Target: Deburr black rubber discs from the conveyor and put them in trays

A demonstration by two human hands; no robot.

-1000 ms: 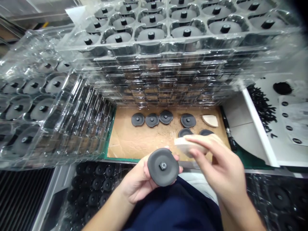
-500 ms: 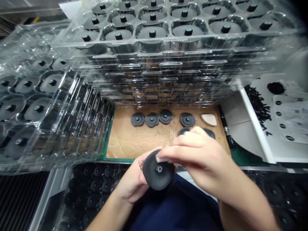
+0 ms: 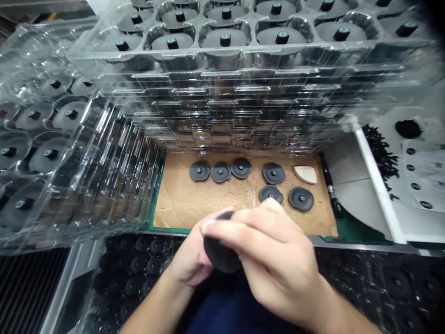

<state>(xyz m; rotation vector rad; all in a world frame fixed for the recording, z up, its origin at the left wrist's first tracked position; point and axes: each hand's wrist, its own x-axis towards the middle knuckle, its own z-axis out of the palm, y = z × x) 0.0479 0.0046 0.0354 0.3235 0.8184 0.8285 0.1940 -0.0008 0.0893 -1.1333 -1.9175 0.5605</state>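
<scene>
- Black disc is in our left hand, tilted, just nearer us than the cardboard; that hand is closed on its rim from the left and below; much of the disc's face lies hidden under our other hand.
- Our right hand is bent over the disc, fingertips touching it; a pale edge shows at the tips, but we cannot tell whether it is a nail or something pinched there.
- We judge the disc light and fairly stiff, probably thin towards the edge; its matt look suggests a fair grip rather than a slippery one; its finish may mark easily.
- We would best hold it by the rim, thumb and fingers on opposite sides; the loose discs show a short central stem, which could serve as a second hold if the held one matches.
- Beyond our left hand lie three loose discs, and beyond our right hand three more; a pale wedge rests past the latter, farther right; clear trays bearing similar discs stand stacked beyond both hands.
</scene>
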